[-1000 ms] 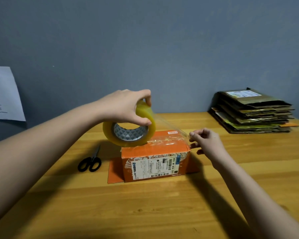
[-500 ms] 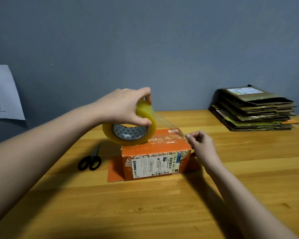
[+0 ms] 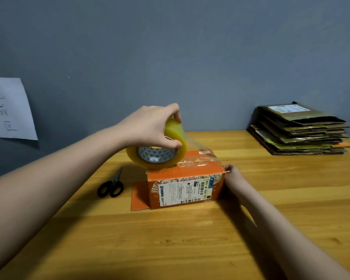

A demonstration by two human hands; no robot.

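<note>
Two hands are working at the orange box (image 3: pixel 182 176) standing mid-way across the table (image 3: pixel 170 239); the left hand (image 3: pixel 150 126) is gripping the yellowish tape roll (image 3: pixel 156 156), fingers curled round its rim, resting it on the box's left top; the right hand (image 3: pixel 233 175) is touching the box's right top corner, fingers mostly hidden, their spread impossible to tell; the near-face barcode label (image 3: pixel 182 191) is showing print too small to read.

Yellowish tape roll (image 3: pixel 171 146), grey triangle-patterned core; orange box (image 3: pixel 182 188), white barcode label; black-handled scissors (image 3: pixel 110 187); honey-brown table (image 3: pixel 170 239); blue-grey wall (image 3: pixel 170 47)
</note>
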